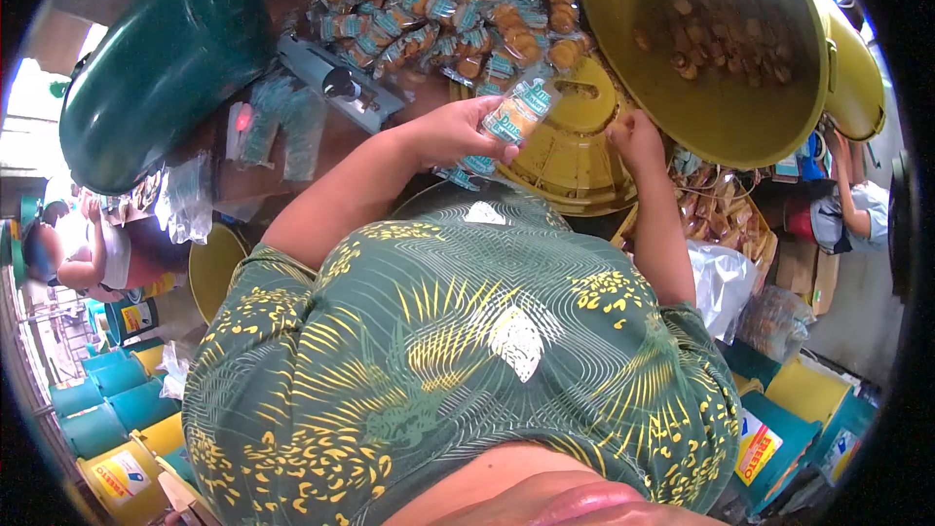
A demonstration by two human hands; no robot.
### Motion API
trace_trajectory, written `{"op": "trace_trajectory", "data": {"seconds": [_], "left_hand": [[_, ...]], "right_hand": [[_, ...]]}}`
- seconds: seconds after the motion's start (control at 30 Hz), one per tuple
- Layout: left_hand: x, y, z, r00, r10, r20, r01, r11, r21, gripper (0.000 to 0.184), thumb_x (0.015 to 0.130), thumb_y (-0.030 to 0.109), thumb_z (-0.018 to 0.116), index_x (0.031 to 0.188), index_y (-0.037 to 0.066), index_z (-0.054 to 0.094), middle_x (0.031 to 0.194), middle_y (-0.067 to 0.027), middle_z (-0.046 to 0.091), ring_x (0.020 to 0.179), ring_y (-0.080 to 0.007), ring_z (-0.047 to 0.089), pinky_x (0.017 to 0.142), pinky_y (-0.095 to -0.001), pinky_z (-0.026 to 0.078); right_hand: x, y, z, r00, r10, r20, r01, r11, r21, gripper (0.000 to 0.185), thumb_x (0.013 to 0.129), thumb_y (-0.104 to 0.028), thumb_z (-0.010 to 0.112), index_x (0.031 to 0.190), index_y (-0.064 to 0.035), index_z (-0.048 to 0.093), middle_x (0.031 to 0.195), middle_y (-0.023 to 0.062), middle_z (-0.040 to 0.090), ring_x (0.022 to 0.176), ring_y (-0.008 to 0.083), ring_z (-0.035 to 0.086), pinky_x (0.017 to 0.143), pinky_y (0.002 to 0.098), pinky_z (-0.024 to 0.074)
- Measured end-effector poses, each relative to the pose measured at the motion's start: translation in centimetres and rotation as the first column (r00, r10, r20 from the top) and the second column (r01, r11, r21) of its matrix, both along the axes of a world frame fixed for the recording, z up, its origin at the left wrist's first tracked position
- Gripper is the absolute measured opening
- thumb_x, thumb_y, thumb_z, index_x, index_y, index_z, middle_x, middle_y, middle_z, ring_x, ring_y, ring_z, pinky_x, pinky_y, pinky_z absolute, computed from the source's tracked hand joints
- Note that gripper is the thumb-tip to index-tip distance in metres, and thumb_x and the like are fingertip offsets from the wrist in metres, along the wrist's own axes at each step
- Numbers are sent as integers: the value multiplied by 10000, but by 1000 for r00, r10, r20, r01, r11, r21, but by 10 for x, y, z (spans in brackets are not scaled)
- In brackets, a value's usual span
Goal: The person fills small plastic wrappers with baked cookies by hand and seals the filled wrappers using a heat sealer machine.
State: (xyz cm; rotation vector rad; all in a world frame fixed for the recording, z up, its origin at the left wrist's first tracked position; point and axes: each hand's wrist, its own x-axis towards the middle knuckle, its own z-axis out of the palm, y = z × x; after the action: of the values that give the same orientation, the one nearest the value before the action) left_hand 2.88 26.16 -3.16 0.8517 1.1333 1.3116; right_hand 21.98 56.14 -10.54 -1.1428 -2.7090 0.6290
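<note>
My left hand (466,132) is closed on a small clear plastic packet (524,109) with teal print, and something yellowish shows inside it. My right hand (639,144) is closed beside the rim of a large yellow tub; what its fingers hold, if anything, is hidden. Below and between both hands lies a round yellow lid (577,158). The tilted yellow tub (672,117) has brown round biscuits (726,34) inside. Ahead of my left hand is a heap of filled biscuit packets (438,15) with the same teal print.
A grey-blue bag sealer-like device (341,83) and flat printed bags (282,131) lie left. A dark green tub (170,68) leans behind them. At right stands a crate of brown pieces (716,214). People (102,244) work at both sides; stacked buckets (122,399) stand lower left.
</note>
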Motion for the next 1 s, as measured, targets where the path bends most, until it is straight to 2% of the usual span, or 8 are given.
{"op": "trace_trajectory", "data": {"seconds": [0.1,0.2,0.3,0.4,0.43,0.63,0.8,1.0], "left_hand": [[-2,-4,1,1000,10,-20,-11,997,-80,604,803,80,779,1331,51,487,1091,-7,646,1004,-106,607,902,-293,490],[-4,-2,1,998,-19,-58,12,994,-107,626,803,93,785,1345,43,476,1100,-8,644,1007,-106,602,933,-298,474],[-3,2,5,991,-73,-116,61,993,-99,652,799,117,796,1357,39,467,1111,-15,643,1014,-105,600,951,-300,462],[0,2,15,987,-48,-153,35,995,-88,658,794,134,804,1353,37,471,1107,-19,644,1017,-108,601,942,-299,465],[-1,0,15,990,-43,-137,31,995,-92,665,792,142,808,1355,36,469,1111,-20,642,1020,-109,600,940,-299,466],[-5,-11,12,999,14,-52,-19,996,-83,682,782,144,820,1353,36,465,1138,-22,631,1031,-118,598,935,-305,471],[-13,-19,8,999,-9,-30,8,999,-54,696,766,131,835,1350,34,468,1171,-31,622,1061,-129,587,953,-305,459],[-11,-24,22,904,-48,-424,38,999,-31,736,813,310,799,1387,30,432,1268,-79,566,1184,-145,509,1012,-326,410]], "right_hand": [[-10,-2,-2,954,75,-291,-127,978,-164,385,805,-212,775,1098,-29,605,1024,127,682,946,271,654,872,357,514],[-36,-40,47,682,-17,-731,-409,819,-402,261,854,-144,745,1042,-22,612,982,71,673,924,164,635,848,305,511],[-52,-80,91,612,63,-789,-589,702,-401,164,900,-112,691,1003,-10,614,966,47,661,925,138,623,848,301,507],[-58,-92,109,666,412,-622,-722,564,-400,120,934,-86,643,1007,-21,574,1009,54,645,949,121,604,871,265,479],[-60,-97,108,719,361,-594,-668,593,-449,117,932,-101,645,990,-17,586,1026,62,641,968,150,606,880,272,472],[-65,-132,126,527,682,-508,-556,728,400,174,902,-153,667,971,-4,609,915,137,650,865,288,629,822,389,492],[-71,-146,122,666,527,-528,-569,817,98,178,902,-146,666,1003,-18,594,880,139,659,807,236,657,727,357,516],[-70,-156,143,667,439,-603,-637,755,-155,404,909,-103,665,1283,-68,517,940,131,693,830,172,676,723,306,539]]}}
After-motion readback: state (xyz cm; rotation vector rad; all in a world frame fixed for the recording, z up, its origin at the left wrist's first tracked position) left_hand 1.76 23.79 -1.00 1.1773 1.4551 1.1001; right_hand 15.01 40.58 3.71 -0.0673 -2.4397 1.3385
